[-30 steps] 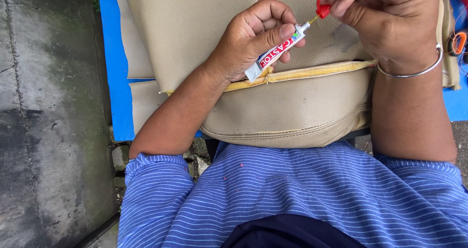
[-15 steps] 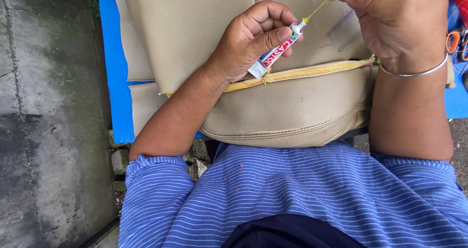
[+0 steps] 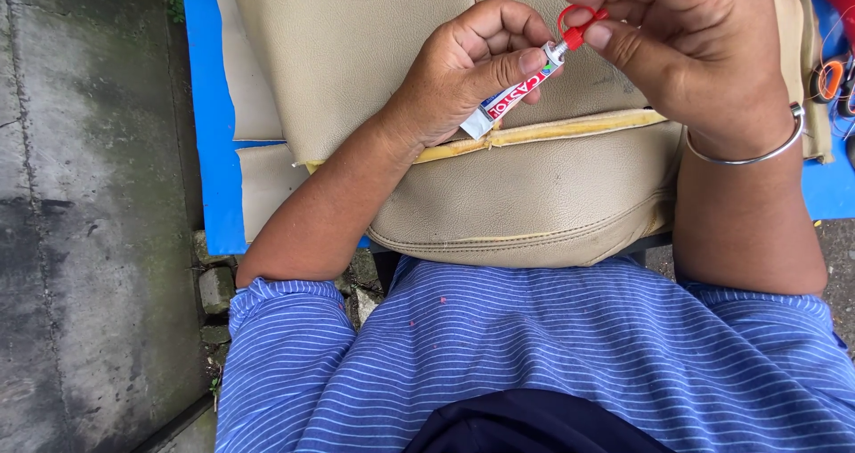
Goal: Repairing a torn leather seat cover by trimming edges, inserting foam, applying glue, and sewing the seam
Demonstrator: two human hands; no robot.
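Glue tube (image 3: 509,102) — small, white with red lettering — was pinched between the thumb and curled fingers of the left hand (image 3: 463,74), nozzle pointing up and to the right. Right hand (image 3: 690,48), a metal bangle (image 3: 753,150) on its wrist, was closed at the fingertips on the red cap (image 3: 579,27), which sat right at the nozzle tip; whether the cap was fully seated could not be told. Both hands hovered just above a tan leather seat cushion (image 3: 499,195), near its split seam (image 3: 552,132) where yellow foam showed. The cushion rested on a blue surface (image 3: 207,132), with the person's striped blue shirt (image 3: 552,355) below. Judging by this, the step in hand was working the cap at the nozzle. The next move would call for a steady tube and a careful, small twist or pull — without squeezing.
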